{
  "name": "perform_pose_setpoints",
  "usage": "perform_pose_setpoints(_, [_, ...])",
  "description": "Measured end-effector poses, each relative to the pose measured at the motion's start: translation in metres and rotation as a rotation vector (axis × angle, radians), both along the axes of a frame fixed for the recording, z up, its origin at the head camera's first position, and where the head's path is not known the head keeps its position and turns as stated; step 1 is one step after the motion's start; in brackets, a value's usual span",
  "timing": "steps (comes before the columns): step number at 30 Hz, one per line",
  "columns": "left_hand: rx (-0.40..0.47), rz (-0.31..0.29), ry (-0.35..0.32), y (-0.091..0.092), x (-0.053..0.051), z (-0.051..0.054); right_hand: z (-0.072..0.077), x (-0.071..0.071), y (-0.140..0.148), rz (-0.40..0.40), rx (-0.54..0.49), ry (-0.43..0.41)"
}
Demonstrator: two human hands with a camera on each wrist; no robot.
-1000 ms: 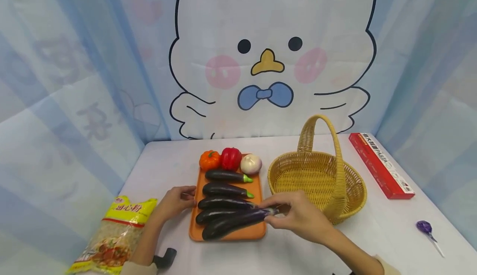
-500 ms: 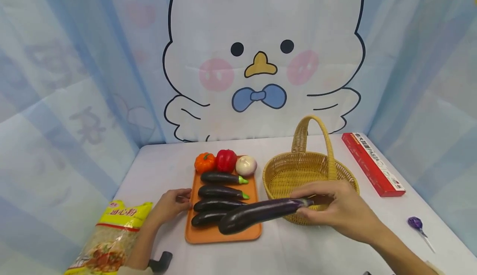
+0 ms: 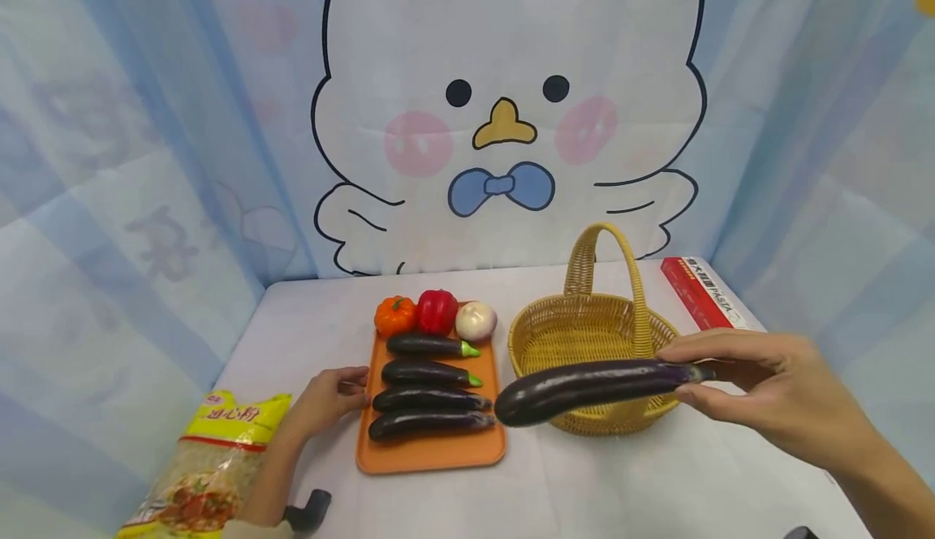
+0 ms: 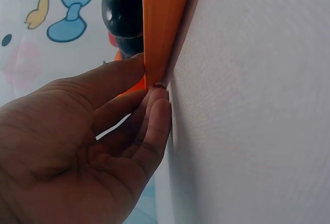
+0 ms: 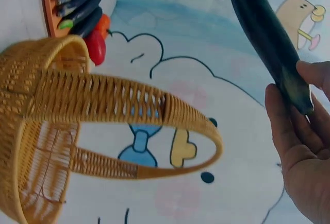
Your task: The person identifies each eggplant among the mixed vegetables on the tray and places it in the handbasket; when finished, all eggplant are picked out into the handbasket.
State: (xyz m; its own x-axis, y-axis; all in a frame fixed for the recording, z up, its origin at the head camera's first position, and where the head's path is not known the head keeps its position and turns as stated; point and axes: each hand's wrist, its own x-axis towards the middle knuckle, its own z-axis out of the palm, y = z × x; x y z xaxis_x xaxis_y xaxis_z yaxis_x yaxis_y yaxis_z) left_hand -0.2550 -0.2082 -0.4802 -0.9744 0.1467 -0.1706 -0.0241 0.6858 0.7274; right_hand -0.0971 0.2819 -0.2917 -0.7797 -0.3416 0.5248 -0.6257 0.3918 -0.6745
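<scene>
My right hand (image 3: 777, 389) pinches a long dark eggplant (image 3: 592, 389) by its stem end, holding it raised in front of the wicker basket (image 3: 526, 342). In the right wrist view the eggplant (image 5: 265, 33) hangs from the thumb and fingers of the right hand (image 5: 304, 152). On the orange tray (image 3: 431, 459) lie several eggplants in a column, with an orange pepper (image 3: 396, 316), a red pepper (image 3: 437, 312) and a white-purple round vegetable (image 3: 476, 321) at its far end. My left hand (image 3: 325, 401) grips the tray's left edge, thumb above and fingers at its underside in the left wrist view.
A yellow-topped noodle bag (image 3: 212, 466) lies at the left, near a black curved object (image 3: 310, 511). Behind the right hand is a red pasta box (image 3: 701, 294). A curtain with a cartoon bird stands behind the table.
The right hand has lifted the eggplant off the tray and carried it to the right, in front of the basket. The left hand stays at the tray's edge. The head view has shifted slightly.
</scene>
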Motion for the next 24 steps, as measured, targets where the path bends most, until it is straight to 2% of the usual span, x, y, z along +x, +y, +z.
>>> perform_pose_setpoints(2, [-0.001,0.000,0.001,-0.001,0.000,0.001,0.002,0.003,0.008,0.010,-0.049,0.010])
perform_pose_setpoints(4, [-0.008,-0.003,-0.002,-0.001,-0.001,0.001,0.004,0.007,0.016,-0.018,-0.042,0.035])
perform_pose_setpoints(6, [-0.011,0.001,-0.007,0.000,0.000,0.001,0.006,0.009,0.024,-0.073,-0.015,0.067])
perform_pose_setpoints(9, [-0.020,0.003,-0.013,0.000,0.000,0.001,0.007,0.013,0.036,-0.204,0.087,0.084])
perform_pose_setpoints(10, [-0.022,0.007,-0.015,0.001,0.000,0.001,0.007,0.013,0.040,-0.213,0.081,0.084])
perform_pose_setpoints(12, [-0.023,0.007,-0.013,0.001,0.000,0.001,0.006,0.012,0.050,-0.224,0.062,0.084])
perform_pose_setpoints(16, [-0.023,0.008,-0.007,0.001,0.000,0.000,0.002,0.005,0.076,-0.127,-0.053,0.093])
perform_pose_setpoints(19, [-0.027,0.004,-0.004,0.000,0.000,-0.001,-0.001,0.000,0.098,-0.106,-0.087,0.099])
perform_pose_setpoints(24, [-0.024,0.001,-0.001,0.000,-0.001,-0.001,-0.007,-0.006,0.132,-0.275,0.049,0.146])
